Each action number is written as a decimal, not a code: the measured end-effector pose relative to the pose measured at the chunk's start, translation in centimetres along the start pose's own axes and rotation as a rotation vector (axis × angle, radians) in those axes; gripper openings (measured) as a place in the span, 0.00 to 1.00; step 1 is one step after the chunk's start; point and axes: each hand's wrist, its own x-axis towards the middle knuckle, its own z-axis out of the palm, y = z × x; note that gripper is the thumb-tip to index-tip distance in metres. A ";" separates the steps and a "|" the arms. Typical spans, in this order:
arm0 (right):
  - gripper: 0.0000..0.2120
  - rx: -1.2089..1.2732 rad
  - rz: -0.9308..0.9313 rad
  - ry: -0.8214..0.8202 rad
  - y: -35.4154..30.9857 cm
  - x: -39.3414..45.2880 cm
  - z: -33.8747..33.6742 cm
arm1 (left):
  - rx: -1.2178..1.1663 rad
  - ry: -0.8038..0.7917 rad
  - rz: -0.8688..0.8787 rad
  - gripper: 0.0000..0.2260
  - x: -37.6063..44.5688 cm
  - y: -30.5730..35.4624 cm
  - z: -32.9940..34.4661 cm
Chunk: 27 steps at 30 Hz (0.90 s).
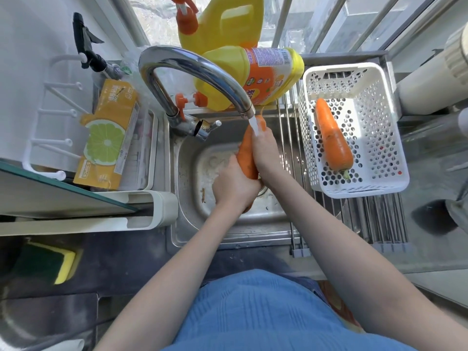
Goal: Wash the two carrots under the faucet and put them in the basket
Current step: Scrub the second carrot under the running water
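Scene: From my remote seat I look down on a steel sink (192,231) at centre frame, water running from the curved faucet (192,69).
Carrot in hand: the second carrot (247,154) stands nearly upright under the stream, its tip at the spout.
Left grip: the left hand (234,184) is wrapped round the carrot's lower, thick end.
Right grip: the right hand (266,150) is clamped on the upper part, fingers curled round it just below the water.
Washed carrot: the other carrot (333,138) lies in the white basket (359,191), right of the sink, on the roll-up rack (379,224).
Progress: I judge one carrot done, this one mid-rinse.
Risk: wet skin on a wet root; if either grip loosens, I expect it to slide into the sink.
Risk, transfer: the basket sits near the rack's front edge; a hard drop could tip or shift it.
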 end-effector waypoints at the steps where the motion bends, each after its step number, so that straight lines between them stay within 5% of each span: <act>1: 0.23 0.089 0.038 -0.019 -0.2 0.3 -0.1 | 0.001 -0.003 0.006 0.24 0.0 0.1 0.0; 5: 0.43 0.699 0.336 -0.333 -0.6 0.8 -2.6 | -0.060 -0.169 0.037 0.16 0.8 0.1 -1.3; 9: 0.44 0.642 0.256 -0.465 0.2 0.4 -3.2 | -0.164 -0.216 0.057 0.14 1.2 -0.2 -1.5; 15: 0.19 0.390 0.147 -0.423 1.4 -0.8 -1.7 | -0.113 -0.109 -0.013 0.20 1.2 -1.3 -0.8; 18: 0.29 0.244 0.056 -0.527 2.3 -1.3 -2.8 | -0.159 -0.156 -0.015 0.21 1.4 -1.9 -1.0; 22: 0.43 -0.003 0.082 -0.750 2.2 -1.2 -4.7 | -0.653 -0.470 -0.070 0.14 0.6 -1.6 -2.0; 27: 0.22 0.243 0.126 -0.582 0.9 -2.1 -3.8 | -1.080 -0.819 -0.218 0.20 1.1 -2.7 -2.1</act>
